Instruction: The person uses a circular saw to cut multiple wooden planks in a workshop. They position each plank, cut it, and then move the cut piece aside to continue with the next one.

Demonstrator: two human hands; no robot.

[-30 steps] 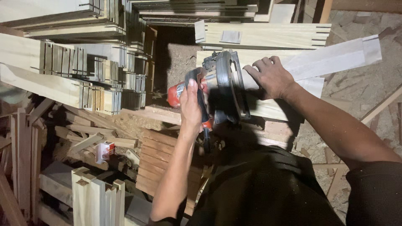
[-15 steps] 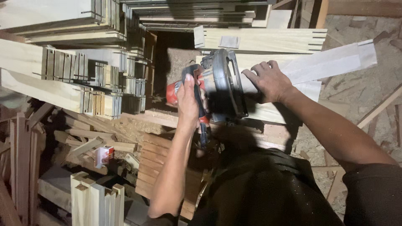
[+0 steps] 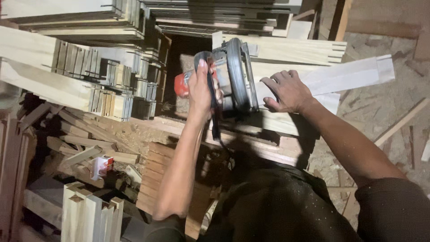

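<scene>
My left hand (image 3: 202, 89) grips the handle of a red and grey circular saw (image 3: 233, 76), whose black cord hangs down from it. The saw rests on a pale wooden plank (image 3: 340, 76) that lies across a stack of boards. My right hand (image 3: 286, 92) lies flat on that plank just right of the saw's blade guard, fingers spread, pressing it down. The plank's far right end has a notch cut in it.
Stacks of slotted pale wood pieces (image 3: 89, 76) fill the left and top. Loose scrap slats (image 3: 80, 143) and a small red and white box (image 3: 102, 166) lie lower left. Upright notched boards (image 3: 92, 215) stand at the bottom left. Sawdust-covered floor (image 3: 394, 112) is on the right.
The saw and my left hand have shifted slightly along the plank. My right hand stays flat on the plank beside the saw.
</scene>
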